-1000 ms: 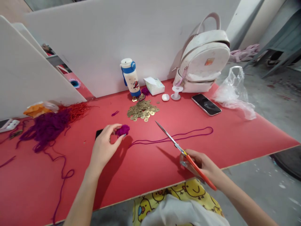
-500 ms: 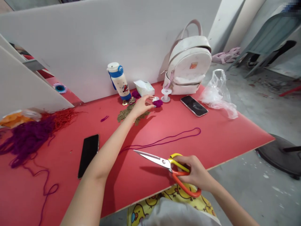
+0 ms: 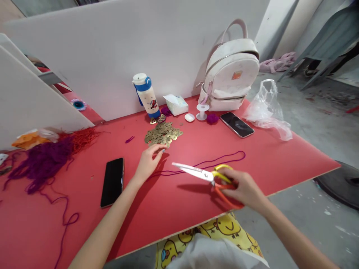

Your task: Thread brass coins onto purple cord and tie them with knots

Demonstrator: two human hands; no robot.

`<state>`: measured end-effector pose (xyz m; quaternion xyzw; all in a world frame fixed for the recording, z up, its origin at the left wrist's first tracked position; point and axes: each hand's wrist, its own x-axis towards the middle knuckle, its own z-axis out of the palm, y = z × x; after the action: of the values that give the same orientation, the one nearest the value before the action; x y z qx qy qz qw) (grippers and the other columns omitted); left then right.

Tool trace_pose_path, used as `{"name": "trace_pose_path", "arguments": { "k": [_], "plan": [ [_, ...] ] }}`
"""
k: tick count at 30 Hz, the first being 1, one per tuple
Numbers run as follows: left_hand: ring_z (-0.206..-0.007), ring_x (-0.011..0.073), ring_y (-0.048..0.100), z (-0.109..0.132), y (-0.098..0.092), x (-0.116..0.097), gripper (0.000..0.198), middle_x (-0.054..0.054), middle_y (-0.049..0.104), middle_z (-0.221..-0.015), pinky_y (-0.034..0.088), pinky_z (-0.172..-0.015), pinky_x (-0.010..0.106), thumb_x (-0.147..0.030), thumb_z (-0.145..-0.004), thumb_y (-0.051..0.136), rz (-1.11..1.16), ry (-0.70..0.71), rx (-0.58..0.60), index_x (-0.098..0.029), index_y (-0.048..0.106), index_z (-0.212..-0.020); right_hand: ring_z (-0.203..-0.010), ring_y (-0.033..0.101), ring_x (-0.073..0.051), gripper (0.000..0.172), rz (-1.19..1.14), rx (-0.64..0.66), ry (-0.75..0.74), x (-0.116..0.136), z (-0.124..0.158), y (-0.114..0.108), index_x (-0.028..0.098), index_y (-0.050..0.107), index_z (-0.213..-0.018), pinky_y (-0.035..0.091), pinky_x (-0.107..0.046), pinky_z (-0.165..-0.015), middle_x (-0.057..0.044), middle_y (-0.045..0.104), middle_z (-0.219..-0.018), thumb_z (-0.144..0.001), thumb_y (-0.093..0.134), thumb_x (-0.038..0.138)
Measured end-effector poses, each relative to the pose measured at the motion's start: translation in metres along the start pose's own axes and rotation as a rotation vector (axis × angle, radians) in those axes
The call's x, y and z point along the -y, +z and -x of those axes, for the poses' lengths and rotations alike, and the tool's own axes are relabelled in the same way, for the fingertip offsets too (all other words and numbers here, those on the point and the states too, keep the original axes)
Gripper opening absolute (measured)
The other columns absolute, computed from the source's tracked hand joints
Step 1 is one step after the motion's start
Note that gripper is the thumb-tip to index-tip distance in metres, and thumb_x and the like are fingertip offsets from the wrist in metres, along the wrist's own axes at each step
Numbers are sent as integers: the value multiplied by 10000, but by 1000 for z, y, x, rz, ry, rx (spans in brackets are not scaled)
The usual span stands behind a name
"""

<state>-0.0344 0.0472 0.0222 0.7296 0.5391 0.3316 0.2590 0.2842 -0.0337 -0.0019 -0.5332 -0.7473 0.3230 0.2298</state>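
My right hand [image 3: 244, 186] grips a pair of scissors [image 3: 209, 175] with one yellow and one orange handle, the blades pointing left above the red table. My left hand [image 3: 148, 160] reaches to the front edge of a pile of brass-coloured, coin-like discs [image 3: 162, 133]; its fingers stretch forward, thumb a little apart, and I see nothing held. A long loop of purple yarn [image 3: 230, 154] lies on the table behind the scissors, one end passing near my left hand. A small purple yarn ball [image 3: 212, 118] rests beside a white spool [image 3: 202, 112] and a small white object [image 3: 189, 117].
Along the back stand a bottle [image 3: 147, 97], a tissue pack [image 3: 176, 105] and a white backpack [image 3: 231, 78]. Phones lie at left [image 3: 112, 182] and right [image 3: 237, 124]. A plastic bag [image 3: 266, 108] sits far right. Purple yarn [image 3: 47, 160] and red strands [image 3: 84, 139] heap at left.
My left hand has drawn back from the purple yarn ball to the front of the disc pile. The ball now lies right of the spool. The scissors have risen slightly off the table edge.
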Motion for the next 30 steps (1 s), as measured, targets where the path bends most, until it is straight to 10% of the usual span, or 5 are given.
{"name": "trace_pose_path", "arguments": {
  "k": [4,9,17,30],
  "plan": [
    [-987,191,667,34,10,-26,251,66,725,-1040,503,-907,330,-273,-979,447,-72,95,135,-193,685,-968,-1005,670,-294,321,380,-217,-82,-20,-39,-37,207,659,-1091,520,-348,-752,-121,689,-1172,-786,587,277],
    [-1174,238,597,50,60,-73,336,126,661,-1246,469,-1003,383,-371,-962,509,-191,461,449,-154,605,-1201,-1113,622,-307,326,516,-137,-247,-32,-108,-63,178,668,-1103,502,-421,-906,-125,695,-1147,-798,567,234],
    [-1361,332,425,48,140,-102,733,238,447,-1464,359,-1095,460,-541,-891,558,-391,516,413,-79,361,-1424,-1142,617,-260,373,381,14,-294,-36,-156,-58,163,693,-1136,484,-364,-968,-100,685,-1202,-787,562,156],
    [-889,238,542,99,101,-98,236,63,586,-930,449,-773,362,-388,-874,639,-368,453,511,-176,555,-934,-1183,577,-271,281,264,-74,-360,-30,-129,-46,184,683,-1106,422,-448,-1054,-109,665,-1214,-903,500,250]
  ]
}}
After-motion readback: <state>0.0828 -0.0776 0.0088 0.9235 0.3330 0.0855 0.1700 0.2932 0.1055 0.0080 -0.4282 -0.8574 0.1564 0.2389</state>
